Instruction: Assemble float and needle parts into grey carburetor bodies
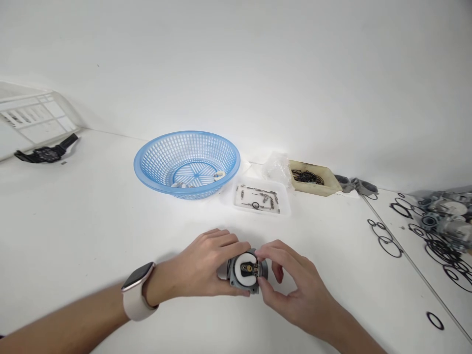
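Note:
A grey metal carburetor (233, 282) sits low in the middle of the view with its float side facing up. On it lies a white horseshoe-shaped float (239, 269), with a brass part (250, 268) in the gap. My left hand (208, 265) is closed around the carburetor's left side. Thumb and index finger of my right hand (295, 285) pinch across the small hinge posts (257, 268) at the float's right end. Whether a pin lies between those fingertips is too small to tell.
Behind my hands stand a blue basket (138, 167) with a few white floats and a clear tray (285, 204) of small metal parts. A beige bin (330, 183) holds black rings. More O-rings (390, 247) and several carburetors (448, 226) lie right. A black watch (47, 154) is far left.

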Demonstrator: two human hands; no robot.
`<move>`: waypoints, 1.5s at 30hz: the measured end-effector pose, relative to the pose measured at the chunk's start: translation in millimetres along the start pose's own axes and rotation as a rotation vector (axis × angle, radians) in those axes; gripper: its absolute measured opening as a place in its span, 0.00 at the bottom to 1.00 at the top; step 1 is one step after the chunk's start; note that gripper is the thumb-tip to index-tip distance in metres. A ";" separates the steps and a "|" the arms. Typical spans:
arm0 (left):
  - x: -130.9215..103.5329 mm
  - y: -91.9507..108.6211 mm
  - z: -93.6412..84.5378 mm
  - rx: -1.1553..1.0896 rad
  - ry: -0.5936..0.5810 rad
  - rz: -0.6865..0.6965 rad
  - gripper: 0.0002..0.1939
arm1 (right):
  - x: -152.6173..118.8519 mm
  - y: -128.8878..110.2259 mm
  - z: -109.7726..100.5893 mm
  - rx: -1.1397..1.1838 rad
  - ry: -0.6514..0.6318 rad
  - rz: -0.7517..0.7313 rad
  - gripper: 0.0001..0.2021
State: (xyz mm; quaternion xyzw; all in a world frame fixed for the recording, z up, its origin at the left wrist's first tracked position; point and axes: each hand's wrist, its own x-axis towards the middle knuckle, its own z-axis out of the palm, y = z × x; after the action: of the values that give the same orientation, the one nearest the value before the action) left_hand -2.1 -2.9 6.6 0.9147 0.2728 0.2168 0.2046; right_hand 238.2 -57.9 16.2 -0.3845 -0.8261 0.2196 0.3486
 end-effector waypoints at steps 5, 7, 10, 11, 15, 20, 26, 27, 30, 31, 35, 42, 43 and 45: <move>-0.2 0.7 -0.6 -0.014 0.009 -0.003 0.31 | 2.0 -1.1 0.6 -0.028 0.008 -0.026 0.24; -0.1 0.7 0.0 -0.018 0.030 -0.015 0.32 | 2.1 -1.1 0.9 -0.038 0.013 -0.022 0.24; 0.6 0.5 -0.7 -0.019 0.009 -0.002 0.30 | 1.7 -1.1 1.3 -0.038 0.021 0.002 0.24; 0.9 0.3 -1.3 -0.016 0.003 0.000 0.29 | 1.5 -1.3 1.5 -0.038 0.025 0.002 0.24; 0.5 -1.3 -2.4 -0.004 0.015 -0.014 0.29 | 0.9 -2.3 2.5 -0.041 0.025 0.014 0.24; -1.2 -3.1 0.4 0.044 0.046 -0.023 0.30 | 0.8 -1.4 2.4 -0.021 0.012 0.060 0.25; -0.2 -2.3 -0.8 -0.040 -0.002 -0.034 0.30 | 1.6 -2.4 2.3 -0.022 0.027 0.078 0.26; 0.0 -1.5 -1.3 -0.042 -0.001 -0.058 0.29 | 1.7 -2.6 2.3 -0.023 0.030 0.081 0.26; 0.7 1.5 -2.3 -0.032 -0.005 -0.086 0.28 | 2.0 -2.0 2.2 -0.002 0.032 0.106 0.27; 0.9 2.4 -2.5 -0.030 -0.004 -0.080 0.27 | 2.1 -1.6 2.0 0.004 0.030 0.110 0.27; 1.3 4.4 -2.6 -0.045 0.019 -0.085 0.26 | 2.1 -1.0 0.7 0.017 0.023 0.124 0.27; 1.4 4.6 -2.4 -0.054 0.004 -0.095 0.27 | 1.1 0.0 -0.2 0.067 0.026 0.160 0.30; 1.4 4.6 -2.2 -0.046 0.010 -0.091 0.27 | 1.5 0.3 -0.5 0.073 0.030 0.164 0.30; 1.4 4.5 -1.9 -0.033 0.018 -0.088 0.28 | 2.3 0.6 -1.4 0.084 0.021 0.175 0.31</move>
State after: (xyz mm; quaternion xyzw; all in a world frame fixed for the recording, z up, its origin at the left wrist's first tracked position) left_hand -0.1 -5.0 10.7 0.8963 0.3111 0.2203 0.2265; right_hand 238.4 -55.5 17.7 -0.4426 -0.7756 0.2796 0.3526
